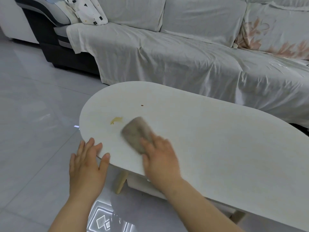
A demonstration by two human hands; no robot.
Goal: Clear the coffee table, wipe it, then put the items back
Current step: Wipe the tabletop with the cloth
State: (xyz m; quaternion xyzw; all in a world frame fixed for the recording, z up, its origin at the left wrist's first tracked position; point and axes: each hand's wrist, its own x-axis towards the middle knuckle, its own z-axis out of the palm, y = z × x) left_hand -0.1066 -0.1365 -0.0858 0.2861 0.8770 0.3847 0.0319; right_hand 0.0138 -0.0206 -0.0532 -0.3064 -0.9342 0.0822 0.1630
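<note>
The white oval coffee table [209,139] carries nothing but marks: a yellow smear [116,120] near its left end and a small brown speck [142,105] farther back. A grey-brown cloth [136,131] lies flat on the top just right of the smear, blurred by motion. My right hand [161,158] presses on the cloth's near end with fingers spread over it. My left hand [88,161] rests flat on the table's rounded left edge, fingers apart, holding nothing.
A long sofa under a pale sheet [184,56] runs behind the table, with a spotted pillow [88,10] at its left end and a floral cushion [274,30] at right. Glossy grey floor tiles [33,114] lie to the left. A wooden table leg [121,181] shows below.
</note>
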